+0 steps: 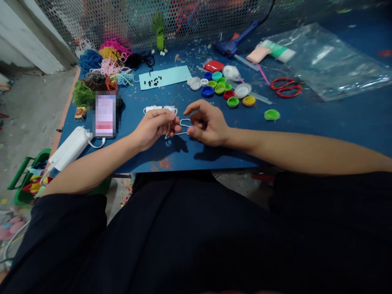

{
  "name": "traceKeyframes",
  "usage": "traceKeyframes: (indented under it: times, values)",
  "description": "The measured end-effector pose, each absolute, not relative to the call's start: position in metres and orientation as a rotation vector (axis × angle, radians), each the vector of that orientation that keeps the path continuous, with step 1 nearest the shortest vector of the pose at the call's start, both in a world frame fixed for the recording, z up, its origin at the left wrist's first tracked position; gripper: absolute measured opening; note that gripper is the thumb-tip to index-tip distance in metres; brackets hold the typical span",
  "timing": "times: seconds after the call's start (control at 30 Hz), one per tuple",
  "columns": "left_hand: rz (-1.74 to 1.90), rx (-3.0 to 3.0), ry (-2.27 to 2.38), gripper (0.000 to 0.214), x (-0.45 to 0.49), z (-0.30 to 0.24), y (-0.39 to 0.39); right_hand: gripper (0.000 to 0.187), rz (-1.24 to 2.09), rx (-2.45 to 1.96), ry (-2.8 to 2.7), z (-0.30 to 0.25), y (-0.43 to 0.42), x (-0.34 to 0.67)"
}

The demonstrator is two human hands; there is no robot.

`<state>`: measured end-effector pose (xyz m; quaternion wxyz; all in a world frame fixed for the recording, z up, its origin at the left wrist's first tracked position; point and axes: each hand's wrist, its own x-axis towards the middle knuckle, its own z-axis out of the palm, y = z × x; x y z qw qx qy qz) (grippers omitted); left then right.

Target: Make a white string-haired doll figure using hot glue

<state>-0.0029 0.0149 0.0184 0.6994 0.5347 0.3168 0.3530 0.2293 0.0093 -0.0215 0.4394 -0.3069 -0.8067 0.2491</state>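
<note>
A thin white cord [185,121] runs in a loop between my two hands, just above the blue table. My left hand [161,126] pinches it with thumb and fingertips, and a short length hangs below. On the other side, the thumb and curled fingers of my right hand [208,124] close on the cord, while its index finger arches up and away. Right behind my left hand lie a white piece wound with cord [153,109] and a small bundle of white cord [170,109], partly hidden by my fingers.
Coloured bottle caps [220,87] lie behind my right hand, near red-handled scissors [286,87] and a blue glue gun [228,47]. Yarn bundles [90,60], a phone [105,114] and a white power strip [69,149] are at left. Small black beads dot a light-blue card [176,76].
</note>
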Motion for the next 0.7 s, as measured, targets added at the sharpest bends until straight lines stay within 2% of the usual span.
traceKeyframes:
  times: [0.1,0.17,0.43,0.7]
  values:
    - [0.879,1.066,0.756,0.024,-0.006,0.019,0.021,0.093,0.31,-0.563,-2.418,-0.022,0.013,0.236]
    - [0.915,1.042,0.787,0.025,-0.008,0.019,0.024,0.096,0.134,-0.512,-2.581,-0.021,0.014,0.237]
    - [1.012,1.06,0.79,0.023,-0.011,0.015,0.026,0.075,-0.163,-0.581,-2.661,-0.022,0.02,0.24]
    - [1.013,1.118,0.734,0.022,-0.011,0.02,0.023,0.062,0.088,-0.839,-2.254,-0.026,0.043,0.258]
